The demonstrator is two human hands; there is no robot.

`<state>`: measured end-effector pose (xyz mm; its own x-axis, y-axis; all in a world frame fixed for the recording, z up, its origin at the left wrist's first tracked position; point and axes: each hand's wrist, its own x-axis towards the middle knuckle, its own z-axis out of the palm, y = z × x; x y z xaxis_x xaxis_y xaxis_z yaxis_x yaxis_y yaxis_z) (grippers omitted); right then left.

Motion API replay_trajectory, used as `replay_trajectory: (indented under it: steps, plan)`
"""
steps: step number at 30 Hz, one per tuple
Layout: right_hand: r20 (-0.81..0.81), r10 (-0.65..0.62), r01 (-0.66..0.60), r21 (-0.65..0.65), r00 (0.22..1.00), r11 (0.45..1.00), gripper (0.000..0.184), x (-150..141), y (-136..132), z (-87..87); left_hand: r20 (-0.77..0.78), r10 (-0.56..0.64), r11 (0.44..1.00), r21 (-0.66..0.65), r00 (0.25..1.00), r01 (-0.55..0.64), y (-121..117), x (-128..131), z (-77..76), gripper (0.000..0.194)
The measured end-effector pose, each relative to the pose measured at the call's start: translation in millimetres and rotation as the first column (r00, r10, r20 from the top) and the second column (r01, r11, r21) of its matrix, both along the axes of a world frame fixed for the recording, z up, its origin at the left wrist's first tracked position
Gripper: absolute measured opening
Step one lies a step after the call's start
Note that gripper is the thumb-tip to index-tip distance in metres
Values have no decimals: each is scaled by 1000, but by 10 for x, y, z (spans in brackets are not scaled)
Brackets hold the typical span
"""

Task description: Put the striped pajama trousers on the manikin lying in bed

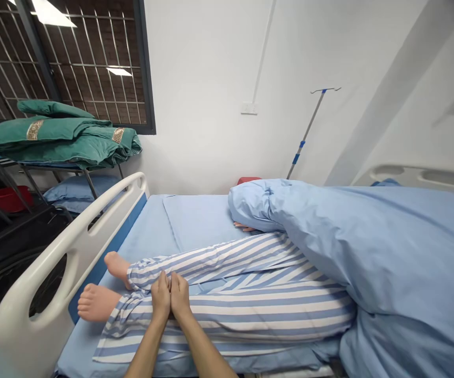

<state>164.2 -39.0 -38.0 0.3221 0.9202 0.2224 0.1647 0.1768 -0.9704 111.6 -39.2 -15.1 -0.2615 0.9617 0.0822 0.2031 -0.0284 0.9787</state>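
My left hand [161,298] and my right hand [179,295] lie side by side over the lower legs of a manikin-like figure on the bed. Both are closed, fingers curled and thumb sides almost touching. Whatever may be inside them is hidden. Beneath and around them are blue-and-white striped trousers [258,310], which cover both legs. Two bare, plastic-looking feet, the nearer foot [97,303] and the farther foot [117,266], stick out at the left. A blue quilt [388,252] is folded back over the upper body; a few fingertips [244,227] show beneath its edge.
The bed's white footboard [65,247] rises at the left, and its headboard [427,178] at the far right. Behind the bed stand an IV pole [309,131] and a partly hidden red object [249,179]. Green bedding [65,136] is stacked below the barred window.
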Motion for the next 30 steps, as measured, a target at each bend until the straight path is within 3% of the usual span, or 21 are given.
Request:
replay_trajectory:
  steps: [5,8,11,16,21,25,28,30]
  plan:
    - [97,-9,11,-20,995,1000,38,20,-40,167,-212,-98,995,-3,972,99,-4,-70,-176,44]
    - [146,46,-51,28,988,998,37,69,-138,352,-293,-113,991,31,950,127,7,-89,-204,41]
    - [187,103,-120,81,977,989,38,141,-230,389,-363,-115,990,36,925,137,14,-86,-209,40]
    - [147,70,-80,65,987,995,41,252,-247,158,-247,-173,985,-41,953,168,3,22,-128,46]
    - [-96,22,-17,54,995,998,42,319,-142,48,-8,-146,989,-30,989,146,-1,258,60,45]
    - [-144,-36,40,24,989,999,40,327,-109,128,94,-55,998,-22,994,57,-29,350,63,46]
    - [-54,-115,113,-42,992,993,40,351,-128,306,-21,-99,993,-65,995,98,-72,330,-50,43]
    - [24,-79,80,-17,997,997,40,399,-160,427,-131,-182,981,-92,975,171,-89,311,-127,42]
